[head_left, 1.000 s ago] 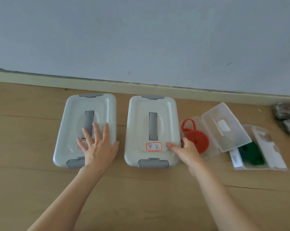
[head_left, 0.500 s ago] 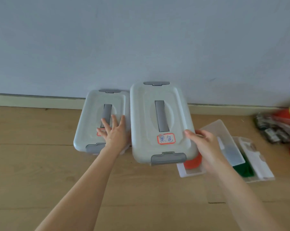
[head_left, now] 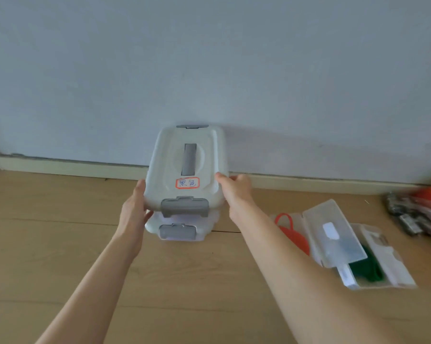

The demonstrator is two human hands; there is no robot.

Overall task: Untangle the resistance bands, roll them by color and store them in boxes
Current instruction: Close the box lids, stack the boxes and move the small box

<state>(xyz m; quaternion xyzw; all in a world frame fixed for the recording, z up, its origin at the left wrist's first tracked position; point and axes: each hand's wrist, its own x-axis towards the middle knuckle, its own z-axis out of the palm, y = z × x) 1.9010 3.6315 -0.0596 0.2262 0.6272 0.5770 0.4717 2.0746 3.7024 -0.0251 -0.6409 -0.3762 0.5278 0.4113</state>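
Now | both hands (head_left: 135,212) (head_left: 236,192) grip labelled box (head_left: 184,170) | above second box (head_left: 179,230)

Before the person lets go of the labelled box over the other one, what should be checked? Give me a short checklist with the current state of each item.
1. Both hands on the labelled box: left hand and right hand grip its sides: ok.
2. Near-end latch closed: ok.
3. Lined up over the lower box: roughly, ok.
4. Fully seated on the lower box: cannot tell.
5. Lower box's latch closed: ok.
6. Small clear boxes closed: lids open, not ok.
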